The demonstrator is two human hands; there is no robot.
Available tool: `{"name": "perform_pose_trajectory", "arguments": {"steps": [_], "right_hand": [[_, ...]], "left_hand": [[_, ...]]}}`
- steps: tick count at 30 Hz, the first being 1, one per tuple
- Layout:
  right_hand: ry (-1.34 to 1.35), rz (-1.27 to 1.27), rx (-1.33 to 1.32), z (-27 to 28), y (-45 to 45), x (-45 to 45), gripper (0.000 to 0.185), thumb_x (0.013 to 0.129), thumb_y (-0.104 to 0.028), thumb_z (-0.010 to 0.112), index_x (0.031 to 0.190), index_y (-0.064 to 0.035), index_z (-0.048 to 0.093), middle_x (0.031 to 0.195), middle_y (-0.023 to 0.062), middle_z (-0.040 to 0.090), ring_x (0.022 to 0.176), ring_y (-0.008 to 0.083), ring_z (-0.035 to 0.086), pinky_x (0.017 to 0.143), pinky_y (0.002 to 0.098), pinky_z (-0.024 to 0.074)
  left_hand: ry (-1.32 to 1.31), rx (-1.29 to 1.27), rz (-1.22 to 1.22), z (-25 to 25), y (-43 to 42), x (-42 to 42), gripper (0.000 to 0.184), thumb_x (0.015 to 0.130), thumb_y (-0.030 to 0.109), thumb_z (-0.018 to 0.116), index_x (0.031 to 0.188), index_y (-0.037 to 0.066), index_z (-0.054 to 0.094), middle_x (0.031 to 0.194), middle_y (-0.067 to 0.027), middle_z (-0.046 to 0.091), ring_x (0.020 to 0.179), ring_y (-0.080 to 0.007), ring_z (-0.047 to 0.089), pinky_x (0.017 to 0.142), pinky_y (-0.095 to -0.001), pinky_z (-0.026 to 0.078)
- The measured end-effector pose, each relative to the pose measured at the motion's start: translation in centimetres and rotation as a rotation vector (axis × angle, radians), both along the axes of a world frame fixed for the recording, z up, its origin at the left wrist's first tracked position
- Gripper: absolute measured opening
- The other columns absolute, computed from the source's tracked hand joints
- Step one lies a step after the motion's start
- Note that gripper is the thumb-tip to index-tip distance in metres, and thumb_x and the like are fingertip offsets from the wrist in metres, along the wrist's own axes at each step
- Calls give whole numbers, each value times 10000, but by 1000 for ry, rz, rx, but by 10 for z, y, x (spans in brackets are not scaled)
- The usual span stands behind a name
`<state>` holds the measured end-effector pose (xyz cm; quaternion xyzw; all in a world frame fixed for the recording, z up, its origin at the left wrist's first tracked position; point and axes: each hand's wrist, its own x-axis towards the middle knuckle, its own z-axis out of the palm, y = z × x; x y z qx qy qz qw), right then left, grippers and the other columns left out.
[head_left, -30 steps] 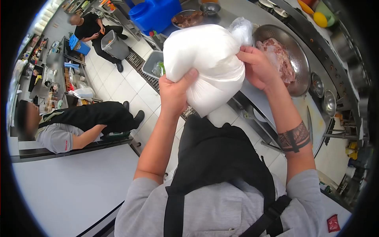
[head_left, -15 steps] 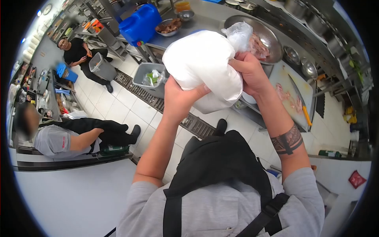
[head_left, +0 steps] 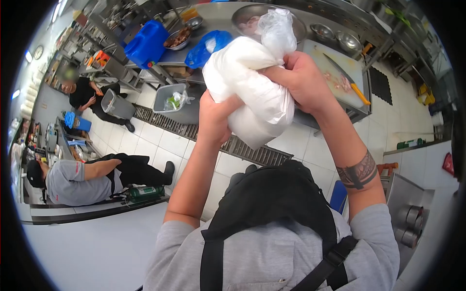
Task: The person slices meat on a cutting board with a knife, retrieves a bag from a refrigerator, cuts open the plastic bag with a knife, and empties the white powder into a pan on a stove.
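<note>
Bag (head_left: 252,92): white, bulging, held up before apron (head_left: 272,194), floor (head_left: 165,144) below. Left hand (head_left: 216,115): gripping bag's side, thumb across front. Right hand (head_left: 307,83): closed on bag's opposite side, near bunched clear plastic (head_left: 278,33). Beyond: steel bowl (head_left: 299,30), meat (head_left: 250,25) inside; board (head_left: 315,52) with orange-handled knife (head_left: 350,81); blue jug (head_left: 145,44); grey bin (head_left: 182,115).

A bulging, creased white bag (head_left: 255,89) is held in mid-air.
</note>
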<state>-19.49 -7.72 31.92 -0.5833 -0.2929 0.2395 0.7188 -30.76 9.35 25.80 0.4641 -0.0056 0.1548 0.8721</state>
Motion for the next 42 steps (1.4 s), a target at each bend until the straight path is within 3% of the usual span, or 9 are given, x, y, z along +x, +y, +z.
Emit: {"name": "perform_pose_trajectory", "arguments": {"steps": [9,13,17,24,26,33,38,40,42], "right_hand": [[61,-205,104,-22,-195,33,319,947,-89,715,1225,65,688,1136,106,743,992,158,716,867,306,574],[71,-385,24,-43,-309,52,317,950,-77,707,1235,58,681,1144,114,737,1032,174,709,902,320,569],[104,-470,88,-37,-401,59,336,938,-107,722,1230,54,680,1130,104,735,1002,161,704,872,321,569],[66,-671,-139,-26,-523,72,325,903,-117,730,1184,46,705,1080,96,745,973,142,696,841,312,553],[118,-760,-96,-34,-555,83,341,913,-88,733,1218,57,690,1123,95,736,988,148,697,848,300,559],[246,-1000,-88,-76,-671,172,338,888,-32,703,1210,67,686,1120,97,734,976,158,698,856,312,555],[326,-1139,-267,-109,-766,274,346,838,42,627,1178,96,666,1104,116,731,944,173,697,855,326,543],[334,-1129,-228,-100,-793,310,339,848,44,617,1179,104,656,1118,140,732,961,189,707,869,333,547],[422,-1156,50,-87,-830,367,257,828,19,656,1076,56,712,1007,116,750,848,162,697,756,299,530]], "left_hand": [[91,245,25,3,-174,63,499,834,3,775,1301,-72,619,1216,-155,712,1071,-252,706,959,-391,553],[144,300,-129,-13,-274,103,524,822,15,777,1312,-73,613,1220,-146,710,1065,-243,700,952,-371,548],[100,330,-432,-25,-370,144,637,810,136,851,1364,-34,587,1291,-91,679,1166,-199,648,1028,-364,499],[99,285,-723,-53,-503,216,710,770,75,850,1411,8,555,1363,-85,631,1236,-212,609,1064,-376,478],[140,173,-788,-62,-535,238,680,783,24,811,1411,7,552,1370,-89,628,1243,-223,607,1071,-388,476],[300,287,-802,-109,-646,347,536,924,27,747,1423,-2,554,1314,-112,675,1168,-230,654,1009,-387,523],[409,14,-934,-133,-731,457,566,912,3,723,1444,-8,531,1346,-132,660,1211,-271,651,1032,-412,522],[512,-257,-1182,-155,-760,508,710,868,-43,649,1535,21,415,1480,-174,556,1349,-332,558,1163,-459,424],[535,-256,-1192,-161,-797,569,699,877,60,655,1536,31,424,1490,-174,549,1372,-332,531,1184,-496,375]]}}
